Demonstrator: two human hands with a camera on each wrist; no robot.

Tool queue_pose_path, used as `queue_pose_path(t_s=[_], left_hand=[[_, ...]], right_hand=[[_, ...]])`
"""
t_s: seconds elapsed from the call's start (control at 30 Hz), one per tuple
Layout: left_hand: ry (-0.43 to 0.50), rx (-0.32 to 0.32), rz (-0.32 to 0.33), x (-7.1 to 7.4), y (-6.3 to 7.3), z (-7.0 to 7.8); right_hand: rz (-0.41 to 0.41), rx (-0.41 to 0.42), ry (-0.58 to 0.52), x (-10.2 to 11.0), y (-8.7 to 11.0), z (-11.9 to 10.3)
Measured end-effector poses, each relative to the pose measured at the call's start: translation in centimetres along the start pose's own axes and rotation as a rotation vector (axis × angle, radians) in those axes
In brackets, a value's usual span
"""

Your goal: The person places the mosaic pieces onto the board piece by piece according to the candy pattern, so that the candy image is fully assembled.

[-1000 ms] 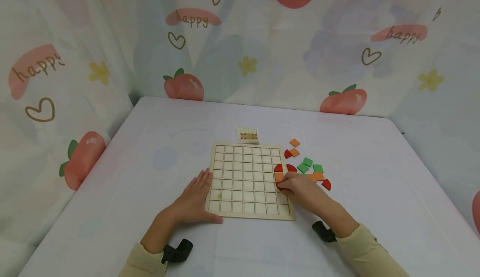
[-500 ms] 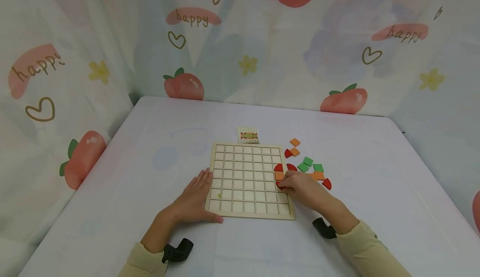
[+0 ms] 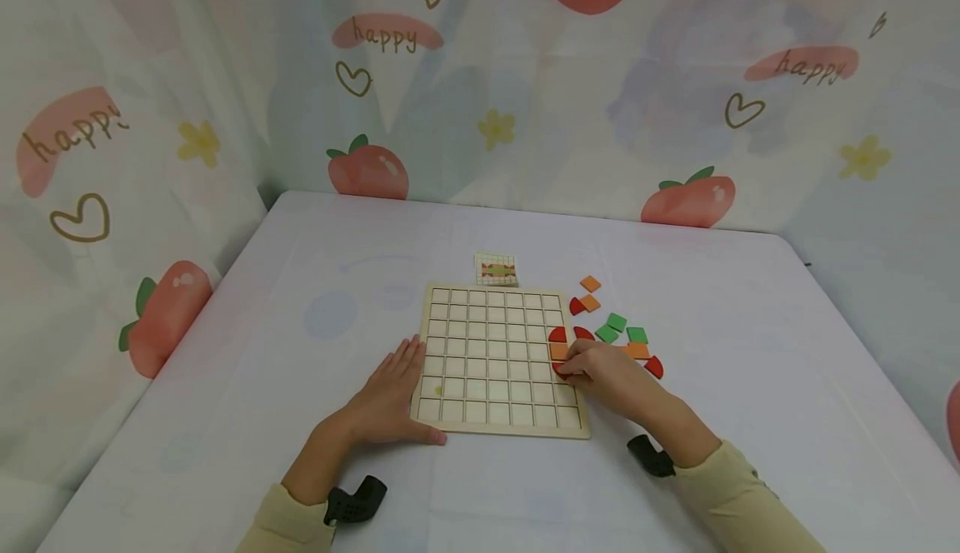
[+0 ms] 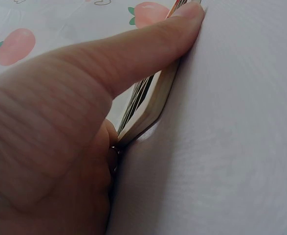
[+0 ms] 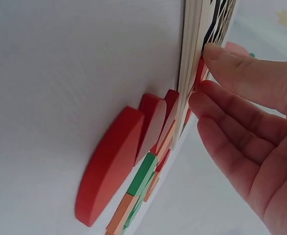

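Observation:
A pale wooden grid board [image 3: 491, 391] lies on the table. My left hand [image 3: 384, 399] rests along its left side with straight fingers, the thumb [image 4: 148, 54] lying against the near edge. Over the right-hand column, my right hand [image 3: 613, 374] pinches a red fan-shaped tile [image 5: 200, 72] between thumb and fingertips, at a cell of the grid. Just above that cell sit an orange square tile [image 3: 558, 351] and another red rounded tile [image 3: 557, 334]. Fingers partly cover the pinched tile.
Loose tiles lie right of the board: green squares [image 3: 617, 321], orange squares [image 3: 590, 284] and red fan shapes [image 3: 654, 366]. A small pattern card [image 3: 497, 271] lies beyond the board's far edge. A printed curtain [image 3: 562, 78] stands behind the white table [image 3: 225, 353].
Hardly anything differs. The right hand has shifted very slightly while keeping the red tile at the same cell; the left hand and board have stayed put.

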State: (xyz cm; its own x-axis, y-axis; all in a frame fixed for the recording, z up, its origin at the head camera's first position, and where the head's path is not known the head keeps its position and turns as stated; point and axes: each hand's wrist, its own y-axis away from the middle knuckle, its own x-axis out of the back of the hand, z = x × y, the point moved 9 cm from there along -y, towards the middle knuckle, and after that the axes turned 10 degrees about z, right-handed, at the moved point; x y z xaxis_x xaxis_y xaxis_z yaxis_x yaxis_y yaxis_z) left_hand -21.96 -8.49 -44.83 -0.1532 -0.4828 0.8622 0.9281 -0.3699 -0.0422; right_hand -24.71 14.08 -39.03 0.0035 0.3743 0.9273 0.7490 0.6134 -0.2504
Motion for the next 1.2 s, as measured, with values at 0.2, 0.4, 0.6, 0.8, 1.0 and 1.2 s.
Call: queue_pose_path(t_s=[0.2,0.4,0.6,0.8,1.0,1.2], left_hand=[[0.003,-0.001,0.004,0.2,0.0,0.2],[0.003,0.004,-0.001,0.2,0.1,0.2],[0.012,-0.002,0.0,0.3,0.1,0.3],[0.008,-0.001,0.002,0.2,0.1,0.2],[0.005,-0.007,0.003,0.0,0.0,0.0],[0.002,-0.005,0.003,0.1,0.1,0.0]], right_hand=[[0.021,-0.006,0.007,0.2,0.1,-0.2],[0.02,-0.053,-0.046,0.5,0.0,0.8],[0.058,-0.019,-0.08,1.0,-0.2,1.6],[0.022,-0.152,-0.045,1.1,-0.9,3.5],[0.011,-0.231,-0.019,1.2,-1.3,5.6],[0.023,-0.212,-0.007,1.1,-1.6,6.2]])
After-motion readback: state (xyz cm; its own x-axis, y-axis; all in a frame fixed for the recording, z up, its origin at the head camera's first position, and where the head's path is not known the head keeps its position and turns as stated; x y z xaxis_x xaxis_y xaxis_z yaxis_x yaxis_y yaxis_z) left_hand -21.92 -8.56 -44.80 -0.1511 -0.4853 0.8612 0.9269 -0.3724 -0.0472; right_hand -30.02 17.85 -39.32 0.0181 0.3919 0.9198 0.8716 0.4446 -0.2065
